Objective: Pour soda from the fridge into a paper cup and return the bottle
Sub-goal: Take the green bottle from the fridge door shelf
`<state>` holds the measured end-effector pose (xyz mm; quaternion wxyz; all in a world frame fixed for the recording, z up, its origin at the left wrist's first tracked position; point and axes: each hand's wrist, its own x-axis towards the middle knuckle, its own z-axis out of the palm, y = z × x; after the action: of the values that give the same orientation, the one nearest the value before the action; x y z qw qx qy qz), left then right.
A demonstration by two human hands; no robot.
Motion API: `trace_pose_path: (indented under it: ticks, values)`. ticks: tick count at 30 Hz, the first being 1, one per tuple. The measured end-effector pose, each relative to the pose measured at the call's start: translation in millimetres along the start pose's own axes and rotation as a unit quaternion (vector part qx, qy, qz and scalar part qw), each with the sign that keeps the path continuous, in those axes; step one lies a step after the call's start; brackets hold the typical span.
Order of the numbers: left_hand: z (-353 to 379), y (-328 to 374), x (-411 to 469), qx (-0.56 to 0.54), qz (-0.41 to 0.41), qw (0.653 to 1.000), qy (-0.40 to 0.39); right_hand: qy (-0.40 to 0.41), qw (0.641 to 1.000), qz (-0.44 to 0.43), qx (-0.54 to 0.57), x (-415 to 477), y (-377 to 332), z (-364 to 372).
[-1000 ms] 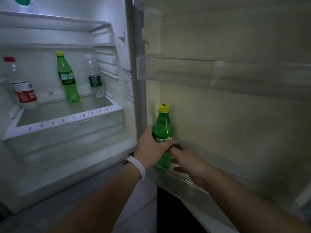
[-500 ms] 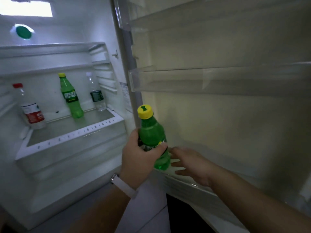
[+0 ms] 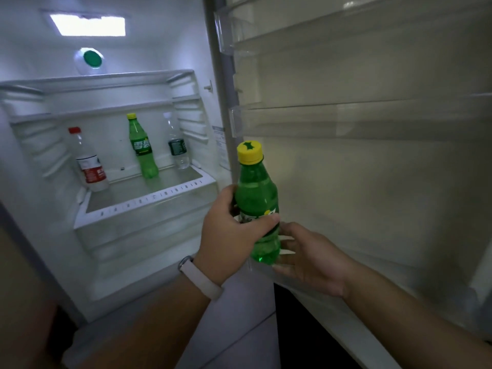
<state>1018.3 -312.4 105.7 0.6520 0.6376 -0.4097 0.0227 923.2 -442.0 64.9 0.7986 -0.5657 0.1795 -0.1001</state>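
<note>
The left hand (image 3: pixel 229 233) wraps the soda bottle (image 3: pixel 257 198) at its label band, thumb across the front and fingers curled behind. The bottle stands upright near the middle of the view, its base just above the lower door rack (image 3: pixel 306 286) and its yellow cap (image 3: pixel 249 152) still on. At 4 o'clock from the bottle's base, the right hand (image 3: pixel 311 259) lies with fingers straight and loosely spread; whether the fingertips touch the plastic cannot be told.

The step in hand looks like taking the bottle out. It is best lifted straight until the base clears the rack's front lip, then drawn back level, since shaken soda may foam once uncapped. A grip on the label should slip less than one on wet, bare plastic. The free right hand seems well placed to swing the fridge door (image 3: pixel 372 182) shut. No paper cup is in view.

At 9 o'clock, the lit compartment holds 3 bottles on a glass shelf (image 3: pixel 143 206): a red-capped bottle (image 3: pixel 89 161), a second green bottle (image 3: pixel 142 147) and a clear bottle (image 3: pixel 178 147). At 11 o'clock sit the interior light (image 3: pixel 87 23) and a green dial (image 3: pixel 92 58).
</note>
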Motion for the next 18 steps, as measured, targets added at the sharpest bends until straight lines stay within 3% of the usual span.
trace_pose_path:
  ticks: [10,18]
  values:
    - [25,0,-33,-0.084,-0.048,0.995,-0.026,0.029,0.998,0.035,0.038,-48,28,-16]
    - [59,35,-63,-0.092,-0.065,0.994,-0.016,-0.016,0.997,0.063,0.036,-90,20,-47]
